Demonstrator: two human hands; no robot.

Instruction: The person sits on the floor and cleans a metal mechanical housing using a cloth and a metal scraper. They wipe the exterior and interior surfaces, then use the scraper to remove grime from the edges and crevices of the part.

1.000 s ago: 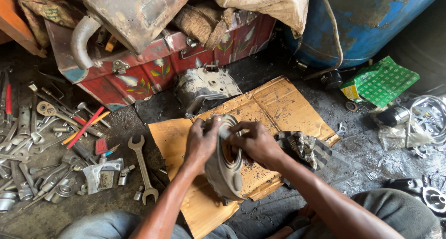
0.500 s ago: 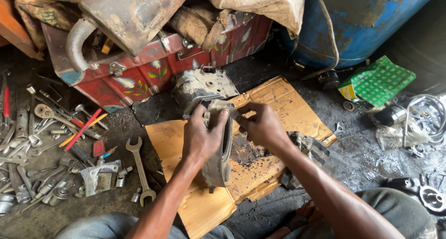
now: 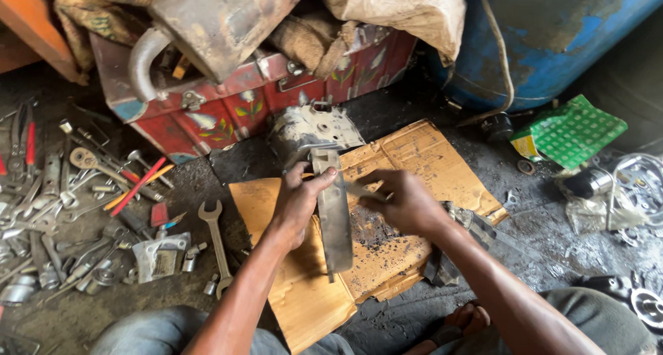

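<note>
Since a second ago the grey metal engine cover (image 3: 334, 213) has been turned from face-up to stand on edge on the torn cardboard sheet (image 3: 428, 151), leaving dark grit beside it. Well left of the fingers lie scattered wrenches and sockets (image 3: 62, 210) and an open-ended spanner (image 3: 215, 241) on the floor; the left hand (image 3: 297, 204) has its fingers clamped over the cover's upper edge. Just right of it, the right hand (image 3: 407, 202) pinches a thin metal scraper (image 3: 356, 189) whose tip touches the cover, with a green patterned box (image 3: 573, 130) far right.
</note>
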